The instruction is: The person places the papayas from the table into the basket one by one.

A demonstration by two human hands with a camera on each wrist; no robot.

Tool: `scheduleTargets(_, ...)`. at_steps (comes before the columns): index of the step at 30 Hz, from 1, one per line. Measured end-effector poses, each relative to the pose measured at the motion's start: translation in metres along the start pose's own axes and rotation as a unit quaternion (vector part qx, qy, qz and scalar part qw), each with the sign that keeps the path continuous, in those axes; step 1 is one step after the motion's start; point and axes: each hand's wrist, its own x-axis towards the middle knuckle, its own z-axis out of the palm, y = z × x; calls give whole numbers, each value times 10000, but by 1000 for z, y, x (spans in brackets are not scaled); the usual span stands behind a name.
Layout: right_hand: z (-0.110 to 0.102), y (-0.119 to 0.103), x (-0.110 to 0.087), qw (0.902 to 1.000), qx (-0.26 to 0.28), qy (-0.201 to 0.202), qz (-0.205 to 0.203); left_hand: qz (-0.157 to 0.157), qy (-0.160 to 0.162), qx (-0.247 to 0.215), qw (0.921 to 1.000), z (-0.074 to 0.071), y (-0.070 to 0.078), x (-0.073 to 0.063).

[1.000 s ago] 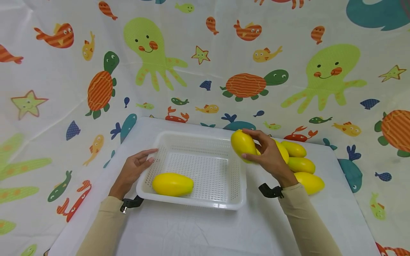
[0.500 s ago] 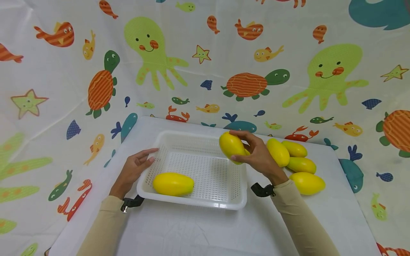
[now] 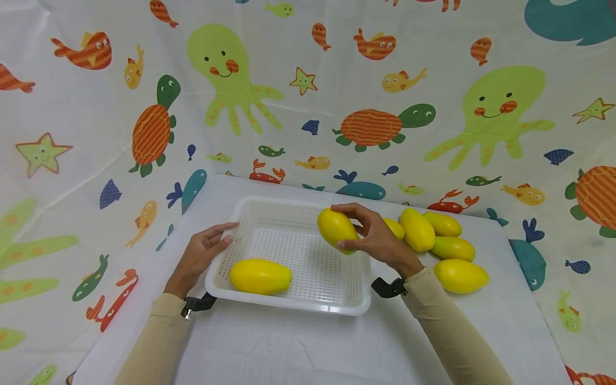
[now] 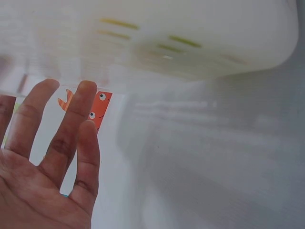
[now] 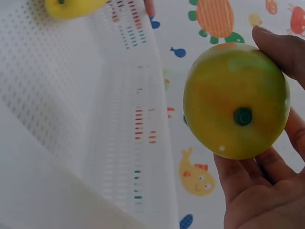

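My right hand (image 3: 380,238) grips a yellow papaya (image 3: 335,229) above the right part of a white perforated plastic basket (image 3: 289,303). In the right wrist view the held papaya (image 5: 228,95) shows its end with a green stem stub, thumb on one side and fingers on the other. Another yellow papaya (image 3: 260,276) lies in the basket at the front left. My left hand (image 3: 198,259) touches the basket's left rim with extended fingers. The left wrist view shows its fingers (image 4: 66,129) nearly straight by the basket wall (image 4: 214,43).
Right of the basket, several more yellow papayas (image 3: 460,276) lie grouped on the white-covered table (image 3: 308,347). Behind and at the sides hangs a white sheet (image 3: 284,48) printed with sea animals. Each wrist wears a black strap mount (image 3: 389,287).
My right hand has carried the papaya leftward and slightly down, from beside the pile to above the basket. The left hand and the basket have stayed put.
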Motion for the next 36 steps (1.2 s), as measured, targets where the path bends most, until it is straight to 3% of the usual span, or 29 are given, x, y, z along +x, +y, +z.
scheduleTargets(11,8,9,2,9997,35,-217,114,-67,-1,17,10000,1,1,0)
scheduleTargets(27,15,15,5,9961,-142,-848,170,-56,9,-6,10000,1,1,0)
scheduleTargets(36,18,11,5,9909,-608,-1167,266,-62,25,18,10000,0,2,0)
